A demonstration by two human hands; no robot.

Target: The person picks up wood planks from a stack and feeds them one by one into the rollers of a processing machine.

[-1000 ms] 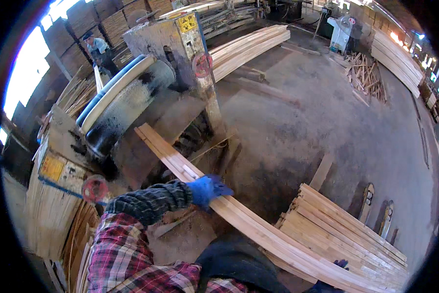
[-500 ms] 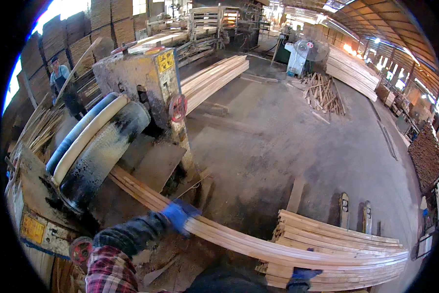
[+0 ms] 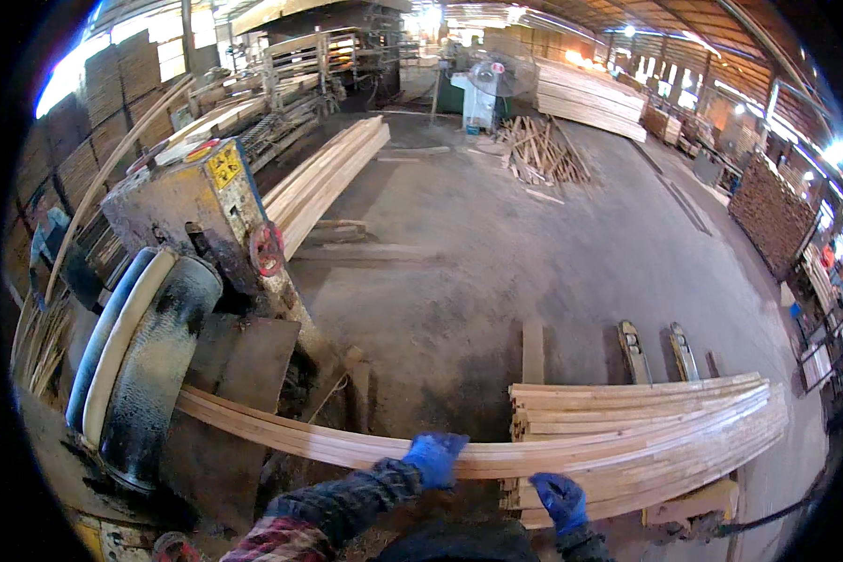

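A bundle of long, narrow wooden boards (image 3: 328, 444) runs from beside the machine's roller at the left to a board stack at the right. My left hand (image 3: 435, 459), in a blue glove, is closed over the boards near their middle. My right hand (image 3: 562, 501), also gloved in blue, is at the near side of the stack (image 3: 618, 487), its fingers curled; what they hold, if anything, is hidden. The large black roller (image 3: 164, 361) has a pale band and a blue band beside it.
The worn yellowish machine housing (image 3: 182, 201) with a red handwheel (image 3: 267, 248) stands left. Behind it lies a board pile (image 3: 332, 178). Two pallet-truck forks (image 3: 634, 351) jut beyond the stack. Scrap wood (image 3: 541, 150) lies far off. A person (image 3: 56, 239) stands at far left.
The view has turned right, so the machine sits further left. My left hand has moved right along the boards, and they lie closer to the stack. My right hand's fingers have curled in.
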